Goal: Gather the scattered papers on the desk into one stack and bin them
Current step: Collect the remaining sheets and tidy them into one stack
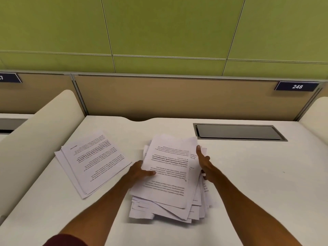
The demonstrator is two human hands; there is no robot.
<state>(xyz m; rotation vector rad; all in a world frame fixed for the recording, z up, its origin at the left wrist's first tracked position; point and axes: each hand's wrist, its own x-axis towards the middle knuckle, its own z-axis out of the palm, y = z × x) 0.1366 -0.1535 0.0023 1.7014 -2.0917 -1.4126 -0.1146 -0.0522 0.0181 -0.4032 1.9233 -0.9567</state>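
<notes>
My left hand (140, 172) grips the left edge of the ragged pile (170, 176), thumb lying across the top sheet and the fingers tucked out of sight beneath. My right hand (204, 162) stands flat and straight-fingered against the pile's right edge, holding nothing, only pressing inward. The pile sits on the desk (248, 174) between my hands, its sheets fanned and skewed, with corners poking out toward me and to the right.

To do this well, I think I should squeeze both sides together, lift the pile on edge and tap it on the desk until the corners line up. Gripping hard now could crease the loose lower sheets or let them slide out.

Left of the pile, just apart from it, lies the neater second stack (94, 162), turned at an angle; it needs to join before anything is binned. I see no bin from here.

Beyond the pile to the right is a dark cable hatch (237, 132) set into the desk. Farther back on the partition, a dark number plate (297, 86) reads 248. Another plate (8, 78) far to the left is cut off and unreadable. The printing on the sheets runs upside down to me and is too blurred to read
</notes>
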